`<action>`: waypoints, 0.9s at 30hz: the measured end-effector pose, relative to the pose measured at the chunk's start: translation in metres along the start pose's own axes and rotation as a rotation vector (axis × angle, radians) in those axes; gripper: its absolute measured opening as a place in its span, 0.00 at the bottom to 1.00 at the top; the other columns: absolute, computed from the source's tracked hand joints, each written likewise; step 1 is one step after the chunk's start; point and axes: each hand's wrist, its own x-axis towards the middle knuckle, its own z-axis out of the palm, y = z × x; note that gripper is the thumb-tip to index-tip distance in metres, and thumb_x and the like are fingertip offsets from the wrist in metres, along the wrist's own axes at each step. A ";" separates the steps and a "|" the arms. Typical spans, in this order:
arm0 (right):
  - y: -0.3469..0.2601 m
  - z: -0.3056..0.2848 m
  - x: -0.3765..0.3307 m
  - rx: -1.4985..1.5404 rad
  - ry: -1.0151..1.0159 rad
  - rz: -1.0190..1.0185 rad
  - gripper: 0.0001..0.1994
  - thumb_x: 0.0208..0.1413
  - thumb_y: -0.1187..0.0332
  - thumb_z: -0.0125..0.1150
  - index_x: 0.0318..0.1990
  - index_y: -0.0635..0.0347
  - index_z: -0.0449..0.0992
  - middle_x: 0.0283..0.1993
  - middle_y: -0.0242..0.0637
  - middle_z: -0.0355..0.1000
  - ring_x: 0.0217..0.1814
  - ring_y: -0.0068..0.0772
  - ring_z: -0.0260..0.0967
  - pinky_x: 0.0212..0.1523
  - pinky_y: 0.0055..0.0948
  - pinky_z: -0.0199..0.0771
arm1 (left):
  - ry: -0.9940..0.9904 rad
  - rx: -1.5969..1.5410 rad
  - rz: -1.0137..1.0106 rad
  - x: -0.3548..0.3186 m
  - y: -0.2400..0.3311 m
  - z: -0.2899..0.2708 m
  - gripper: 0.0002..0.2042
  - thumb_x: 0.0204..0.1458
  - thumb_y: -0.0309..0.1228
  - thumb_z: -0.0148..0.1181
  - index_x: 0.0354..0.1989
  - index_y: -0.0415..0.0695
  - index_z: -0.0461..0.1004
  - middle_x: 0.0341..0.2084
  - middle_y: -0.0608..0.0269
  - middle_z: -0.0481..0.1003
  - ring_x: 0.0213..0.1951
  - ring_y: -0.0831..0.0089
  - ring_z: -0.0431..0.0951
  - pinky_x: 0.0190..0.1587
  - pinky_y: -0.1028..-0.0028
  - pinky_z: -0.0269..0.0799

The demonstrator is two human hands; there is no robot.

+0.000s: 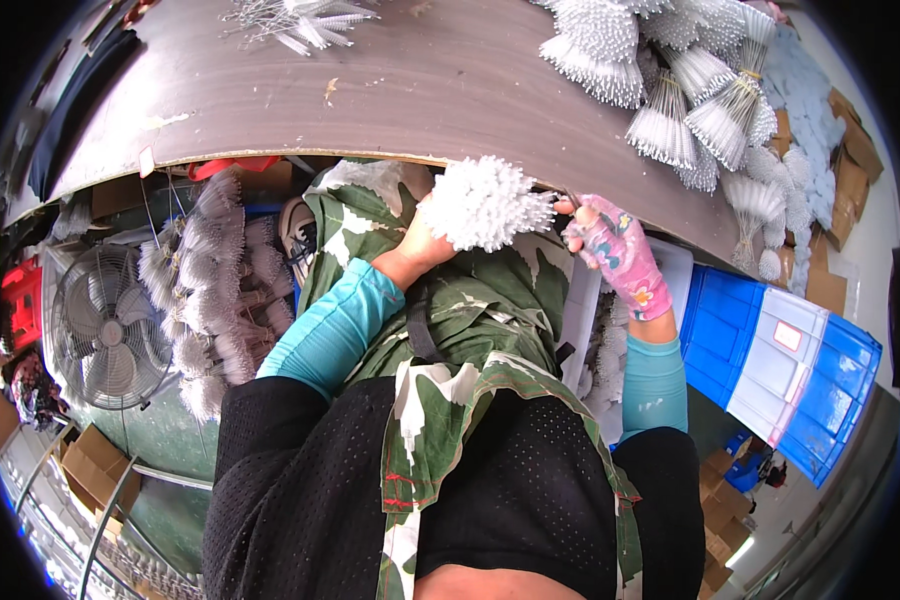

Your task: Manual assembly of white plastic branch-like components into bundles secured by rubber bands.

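A thick bundle of small white bristle brushes (490,205) is above my lap at the table's near edge, its bristly tips showing. My left hand (425,242) is closed around its left side, the fingers mostly hidden behind the bristles. On the bundle's right side is my right hand (608,245), in a pink floral glove with bare fingertips. Its thumb and fingers are pinched by a thin dark piece, too small to make out. Under both hands lies a green and white camouflage apron (470,315).
Tied brush bundles (710,90) are heaped at the table's far right; loose brushes (300,22) lie at the back left. More bundles (210,270) hang near a standing fan (110,325) on the left. A blue and white crate (780,350) stands at right, beside a white bin (665,270).
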 end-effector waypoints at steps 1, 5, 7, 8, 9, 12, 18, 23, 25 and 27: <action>0.002 0.003 0.000 -0.018 0.025 -0.046 0.15 0.61 0.63 0.53 0.48 0.64 0.72 0.33 0.27 0.70 0.31 0.12 0.61 0.31 0.14 0.61 | -0.001 -0.001 -0.001 0.001 0.000 0.000 0.18 0.54 0.32 0.51 0.54 0.43 0.69 0.52 0.55 0.69 0.53 0.61 0.69 0.55 0.68 0.65; 0.010 0.019 0.007 -0.032 0.144 -0.230 0.12 0.56 0.74 0.56 0.47 0.63 0.71 0.35 0.28 0.71 0.37 0.16 0.65 0.37 0.15 0.66 | -0.167 0.232 0.069 0.005 0.001 -0.006 0.22 0.58 0.36 0.45 0.61 0.48 0.60 0.60 0.58 0.60 0.60 0.61 0.60 0.62 0.63 0.53; 0.017 0.018 0.013 -0.012 0.161 -0.240 0.11 0.55 0.75 0.56 0.46 0.63 0.72 0.36 0.29 0.72 0.40 0.18 0.66 0.42 0.17 0.66 | -0.238 0.181 0.053 0.005 0.002 -0.008 0.25 0.59 0.40 0.41 0.65 0.51 0.54 0.64 0.60 0.55 0.65 0.60 0.53 0.66 0.58 0.44; 0.017 0.017 0.017 0.008 0.178 -0.251 0.11 0.54 0.77 0.57 0.45 0.64 0.72 0.38 0.30 0.73 0.42 0.20 0.67 0.46 0.20 0.66 | -0.259 0.110 0.005 0.005 0.002 -0.009 0.24 0.59 0.39 0.41 0.65 0.52 0.55 0.64 0.61 0.55 0.65 0.60 0.54 0.66 0.59 0.44; 0.016 0.015 0.022 0.006 0.179 -0.252 0.11 0.54 0.77 0.57 0.45 0.64 0.72 0.38 0.30 0.73 0.42 0.20 0.67 0.46 0.20 0.66 | -0.280 0.038 -0.042 0.005 0.002 -0.009 0.24 0.59 0.39 0.42 0.65 0.52 0.55 0.64 0.61 0.55 0.64 0.60 0.54 0.66 0.59 0.45; 0.007 0.017 0.033 -0.089 0.035 -0.352 0.06 0.55 0.78 0.54 0.40 0.65 0.74 0.40 0.33 0.74 0.44 0.21 0.68 0.47 0.23 0.67 | -0.185 -0.054 -0.030 0.001 -0.003 -0.009 0.23 0.59 0.38 0.44 0.64 0.51 0.58 0.63 0.61 0.58 0.63 0.60 0.56 0.65 0.60 0.46; -0.023 0.014 0.028 -0.148 -0.085 -0.213 0.07 0.55 0.74 0.57 0.40 0.68 0.76 0.38 0.33 0.75 0.41 0.21 0.69 0.44 0.21 0.68 | -0.103 -0.263 0.060 0.016 0.031 -0.042 0.20 0.54 0.35 0.54 0.55 0.44 0.69 0.53 0.54 0.68 0.57 0.55 0.64 0.62 0.61 0.53; -0.067 0.011 0.016 -0.326 -0.162 -0.284 0.11 0.50 0.78 0.60 0.43 0.71 0.75 0.39 0.39 0.76 0.43 0.24 0.72 0.48 0.24 0.71 | -0.037 -0.132 0.007 0.027 0.050 -0.055 0.21 0.54 0.35 0.52 0.57 0.45 0.67 0.55 0.54 0.67 0.56 0.56 0.64 0.61 0.61 0.54; -0.080 0.011 0.015 -0.355 -0.162 -0.311 0.12 0.49 0.78 0.60 0.42 0.71 0.75 0.40 0.40 0.76 0.42 0.25 0.72 0.47 0.24 0.71 | -0.122 -0.321 -0.049 0.038 0.061 -0.060 0.21 0.54 0.34 0.52 0.58 0.45 0.66 0.54 0.54 0.67 0.55 0.56 0.65 0.60 0.61 0.56; -0.089 0.012 0.015 -0.479 -0.200 -0.237 0.13 0.49 0.76 0.60 0.44 0.69 0.75 0.41 0.39 0.77 0.43 0.23 0.72 0.46 0.25 0.71 | -0.126 -0.495 -0.115 0.043 0.076 -0.064 0.21 0.53 0.34 0.53 0.57 0.46 0.66 0.54 0.54 0.68 0.55 0.55 0.65 0.59 0.61 0.56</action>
